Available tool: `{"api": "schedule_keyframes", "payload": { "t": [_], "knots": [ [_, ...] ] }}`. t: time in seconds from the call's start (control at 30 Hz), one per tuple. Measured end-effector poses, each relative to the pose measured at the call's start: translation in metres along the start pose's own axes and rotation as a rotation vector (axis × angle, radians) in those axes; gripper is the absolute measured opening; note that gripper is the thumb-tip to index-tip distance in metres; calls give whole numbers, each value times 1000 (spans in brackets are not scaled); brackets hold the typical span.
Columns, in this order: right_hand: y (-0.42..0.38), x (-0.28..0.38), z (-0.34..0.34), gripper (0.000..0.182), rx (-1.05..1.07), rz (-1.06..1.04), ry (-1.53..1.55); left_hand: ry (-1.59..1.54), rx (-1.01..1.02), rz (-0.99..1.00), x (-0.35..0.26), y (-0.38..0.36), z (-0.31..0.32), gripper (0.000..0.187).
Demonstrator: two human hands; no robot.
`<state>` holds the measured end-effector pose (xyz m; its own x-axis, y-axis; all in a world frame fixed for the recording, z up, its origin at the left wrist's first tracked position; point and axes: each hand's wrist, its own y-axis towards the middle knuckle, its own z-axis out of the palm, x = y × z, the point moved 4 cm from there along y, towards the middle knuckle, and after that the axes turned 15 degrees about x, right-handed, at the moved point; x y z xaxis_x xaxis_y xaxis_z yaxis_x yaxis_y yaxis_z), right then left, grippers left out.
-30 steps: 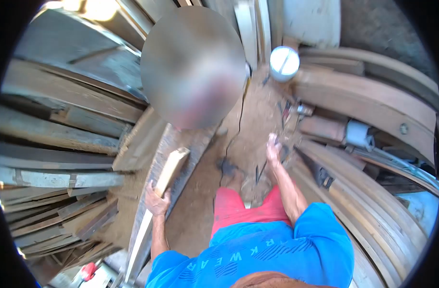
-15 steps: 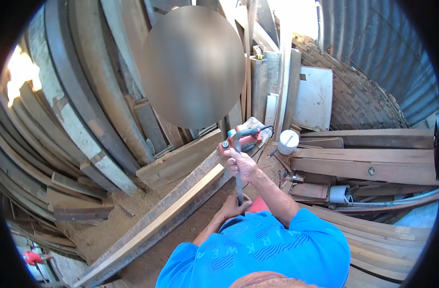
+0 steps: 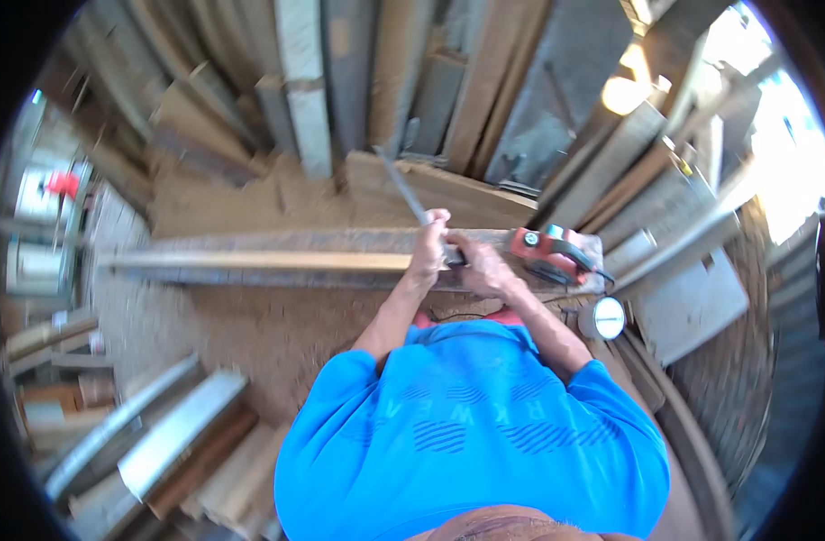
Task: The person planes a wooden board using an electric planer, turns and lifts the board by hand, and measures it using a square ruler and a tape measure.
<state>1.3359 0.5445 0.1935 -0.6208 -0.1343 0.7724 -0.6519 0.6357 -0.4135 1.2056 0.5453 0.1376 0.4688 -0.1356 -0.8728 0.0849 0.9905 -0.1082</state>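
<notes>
My left hand (image 3: 428, 248) is closed around a long, flat grey blade (image 3: 401, 187); its kind is not clear. The blade slants up and to the left, past the far side of the bench. Close beside it, my right hand (image 3: 483, 268) is closed at the dark end (image 3: 453, 257) of the blade, partly hidden by the fingers. Below both hands, a long narrow strip of pale wood (image 3: 295, 261) lies along a worn plank bench (image 3: 331, 240). To the right of my right hand, a red and black electric planer (image 3: 554, 254) rests on the bench.
A white bucket (image 3: 603, 318) stands near the bench's right end. Boards (image 3: 345, 72) lean upright along the far side, and a wide plank (image 3: 439, 187) lies behind the bench. More timber (image 3: 182, 433) is stacked at lower left. Sawdust covers ground (image 3: 205, 207) beyond the bench.
The view has swung to the left, so the bench now runs nearly level. My hands have come together over the wood strip, and the blade now points away from my body.
</notes>
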Motion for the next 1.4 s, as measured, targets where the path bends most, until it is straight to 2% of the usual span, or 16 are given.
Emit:
{"api": "schedule_keyframes", "payload": {
  "t": [0.07, 0.13, 0.17, 0.2, 0.27, 0.37, 0.5, 0.57, 0.67, 0.77, 0.87, 0.97, 1.07, 1.2, 1.27, 1.4],
  "knots": [
    [5, -24, -13, 30, -70, -128, -39, 142, -107, 27, 29, 11, 1, 42],
    [11, -43, -28, 24, -169, -88, -116, 291, -158, -68, 41, 6, 4, 57],
    [16, -49, -35, 24, -169, -97, -163, 306, -279, 39, 63, 0, 3, 64],
    [22, -52, -42, 27, -102, 3, -149, 159, -420, 141, 89, -10, 3, 54],
    [40, -70, -44, 45, -55, -138, -360, 299, -494, 96, 97, -43, 7, 60],
    [78, -118, -18, 65, 71, -239, -659, 202, -587, -25, 115, -100, 17, 49],
    [98, -148, 24, 86, 447, -224, -634, 173, -776, -204, 155, -172, 13, 28],
    [95, -143, 36, 88, 474, -170, -585, 127, -740, -290, 171, -190, 6, 33],
    [87, -145, 48, 89, 431, -138, -647, 185, -481, -338, 234, -202, -38, 37],
    [95, -141, 51, 90, 435, -105, -719, 241, -551, -453, 226, -194, -45, 38],
    [103, -124, 50, 90, 503, -59, -715, 163, -758, -404, 231, -180, -59, 71],
    [102, -129, 50, 91, 447, -73, -679, -76, -820, -354, 177, -160, -52, 106],
    [71, -97, 50, 93, 608, 49, -494, -288, -1031, -200, 158, -146, -69, 98],
    [8, -48, 52, 88, 633, -98, -349, -367, -1004, 321, 143, -166, -121, 84],
    [-25, -9, 46, 84, 672, -119, -343, -504, -883, 389, 88, -192, -117, 77],
    [-80, 56, 42, 75, 750, -270, -297, -337, -886, 450, 15, -240, -87, 72]
  ]
}}
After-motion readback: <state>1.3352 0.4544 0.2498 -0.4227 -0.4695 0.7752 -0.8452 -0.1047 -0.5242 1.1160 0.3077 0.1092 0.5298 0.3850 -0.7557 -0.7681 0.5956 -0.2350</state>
